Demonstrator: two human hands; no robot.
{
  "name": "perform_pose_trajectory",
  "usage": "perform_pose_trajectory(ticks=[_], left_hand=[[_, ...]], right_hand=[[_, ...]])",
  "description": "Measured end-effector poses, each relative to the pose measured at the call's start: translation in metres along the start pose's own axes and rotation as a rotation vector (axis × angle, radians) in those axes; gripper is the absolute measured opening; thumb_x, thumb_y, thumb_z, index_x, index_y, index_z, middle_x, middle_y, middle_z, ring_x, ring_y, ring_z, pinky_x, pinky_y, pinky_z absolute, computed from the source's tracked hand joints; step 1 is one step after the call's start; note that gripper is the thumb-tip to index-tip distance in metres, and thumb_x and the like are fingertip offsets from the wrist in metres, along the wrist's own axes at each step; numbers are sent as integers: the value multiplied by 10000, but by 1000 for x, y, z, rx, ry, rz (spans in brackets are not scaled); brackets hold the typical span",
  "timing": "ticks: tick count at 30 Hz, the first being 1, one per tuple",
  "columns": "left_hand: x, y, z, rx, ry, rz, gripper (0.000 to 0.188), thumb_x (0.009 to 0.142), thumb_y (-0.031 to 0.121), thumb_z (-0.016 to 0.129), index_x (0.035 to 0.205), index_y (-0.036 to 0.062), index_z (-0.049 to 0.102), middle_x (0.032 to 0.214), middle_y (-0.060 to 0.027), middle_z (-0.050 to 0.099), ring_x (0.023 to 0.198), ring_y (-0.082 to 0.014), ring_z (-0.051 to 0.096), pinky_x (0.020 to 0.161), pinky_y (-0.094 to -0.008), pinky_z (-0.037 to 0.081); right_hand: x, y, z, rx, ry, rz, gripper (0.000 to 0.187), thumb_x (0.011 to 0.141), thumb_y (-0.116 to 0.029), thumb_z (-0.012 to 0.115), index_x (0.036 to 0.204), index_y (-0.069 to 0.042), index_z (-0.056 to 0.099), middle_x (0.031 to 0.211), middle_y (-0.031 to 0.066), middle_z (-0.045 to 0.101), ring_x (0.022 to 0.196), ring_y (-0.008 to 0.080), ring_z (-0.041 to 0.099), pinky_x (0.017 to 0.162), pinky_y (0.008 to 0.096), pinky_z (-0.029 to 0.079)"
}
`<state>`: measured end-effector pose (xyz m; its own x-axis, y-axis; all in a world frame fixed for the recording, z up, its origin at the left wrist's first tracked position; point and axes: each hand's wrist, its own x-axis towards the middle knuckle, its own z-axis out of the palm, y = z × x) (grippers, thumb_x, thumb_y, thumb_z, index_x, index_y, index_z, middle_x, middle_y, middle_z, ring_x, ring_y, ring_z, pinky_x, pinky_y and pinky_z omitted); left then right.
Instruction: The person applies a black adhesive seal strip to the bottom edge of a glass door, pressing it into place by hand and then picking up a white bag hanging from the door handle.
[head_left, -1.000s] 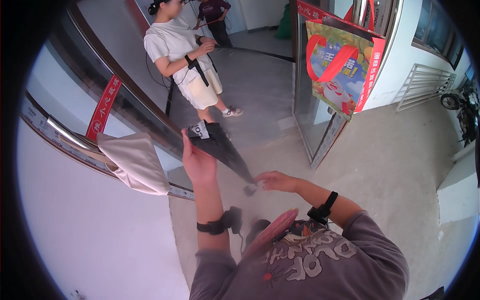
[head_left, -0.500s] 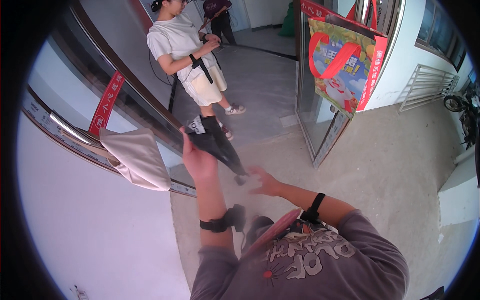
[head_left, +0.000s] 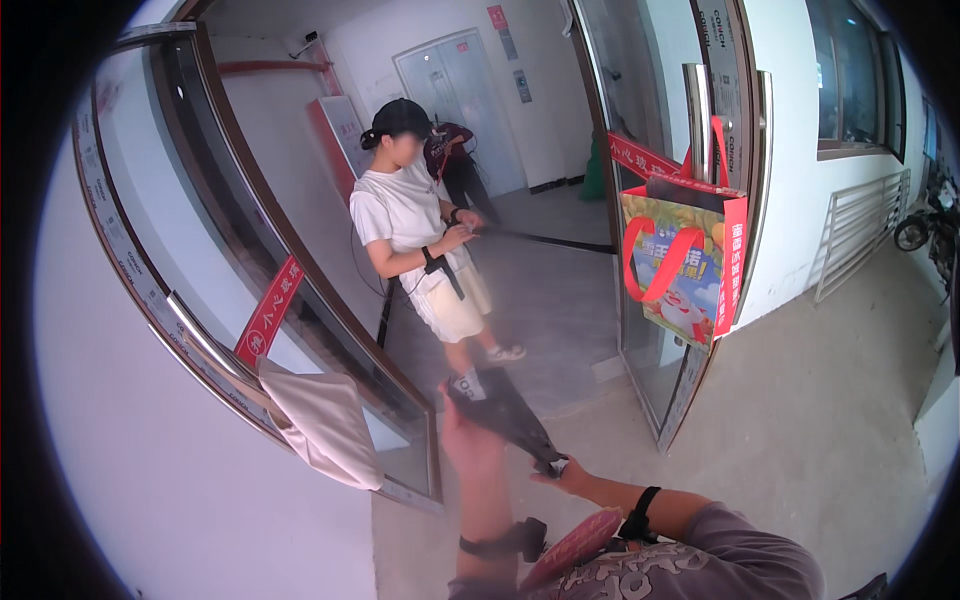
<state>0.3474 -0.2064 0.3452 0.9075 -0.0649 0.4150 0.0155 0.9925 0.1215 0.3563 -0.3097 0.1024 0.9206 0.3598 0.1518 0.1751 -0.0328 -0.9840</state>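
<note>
My left hand (head_left: 468, 432) is closed round the wide end of a black, tapering folded thing (head_left: 515, 415) that looks like a collapsed umbrella. A white printed patch shows near that end. My right hand (head_left: 568, 478) is at its narrow end, fingers closed about the tip, where a small pale bit shows. The thing slants down from left to right between both hands. Motion smears the left hand a little. A pinkish-red patterned flat thing (head_left: 572, 552) lies against my chest, partly cut off by the lower edge.
A person in white (head_left: 405, 215) stands in the doorway, another in dark clothes behind. Glass doors stand open on both sides. A cream cloth bag (head_left: 325, 425) hangs on the left handle, a colourful red-strapped bag (head_left: 685, 265) on the right. A white metal rack (head_left: 862, 235) leans at the right wall.
My view has tilted up, showing more of the room beyond. My right hand, formerly apart from the black thing's narrow end with fingers spread, has closed on it.
</note>
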Motion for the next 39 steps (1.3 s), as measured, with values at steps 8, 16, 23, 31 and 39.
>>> perform_pose_trajectory(ticks=[8, 16, 23, 31, 39], left_hand=[[-7, 62, -18, 153, 188, 293, 200, 861, 209, 383, 962, 111, 525, 1014, -112, 512, 967, -257, 463, 850, -405, 357], [-10, 126, -51, 320, 236, 356, 230, 857, 205, 393, 982, 48, 504, 994, -123, 532, 953, -237, 483, 877, -386, 342], [1, 125, -61, 170, -61, 251, 240, 785, 36, 376, 994, 53, 493, 985, -102, 526, 959, -216, 473, 900, -353, 319], [-14, 133, -68, 206, -29, 199, 308, 738, 1, 412, 1042, 49, 429, 896, -31, 499, 918, -176, 454, 882, -331, 302], [-30, 147, -116, 217, 106, 207, 324, 741, 54, 405, 1057, 44, 480, 965, -39, 521, 925, -198, 451, 889, -358, 295]], right_hand=[[-41, -15, -59, 241, -131, 301, 157, 729, -123, 593, 817, -54, 483, 657, 5, 498, 616, 84, 470, 554, 244, 389], [-54, -80, -145, -122, -366, 427, 369, 745, -291, 572, 973, -32, 441, 745, 45, 491, 629, 101, 456, 524, 233, 383], [-54, -87, -171, 436, -213, 559, 181, 833, -220, 457, 922, -62, 456, 609, 27, 465, 426, 95, 417, 396, 216, 344], [-54, -83, -176, 243, -43, 572, 244, 830, -229, 463, 854, 4, 534, 586, 50, 502, 434, 119, 480, 400, 235, 377], [-57, -115, -181, -282, 217, 116, 193, 796, -149, 507, 762, 40, 523, 623, 60, 495, 526, 108, 439, 479, 247, 359]])
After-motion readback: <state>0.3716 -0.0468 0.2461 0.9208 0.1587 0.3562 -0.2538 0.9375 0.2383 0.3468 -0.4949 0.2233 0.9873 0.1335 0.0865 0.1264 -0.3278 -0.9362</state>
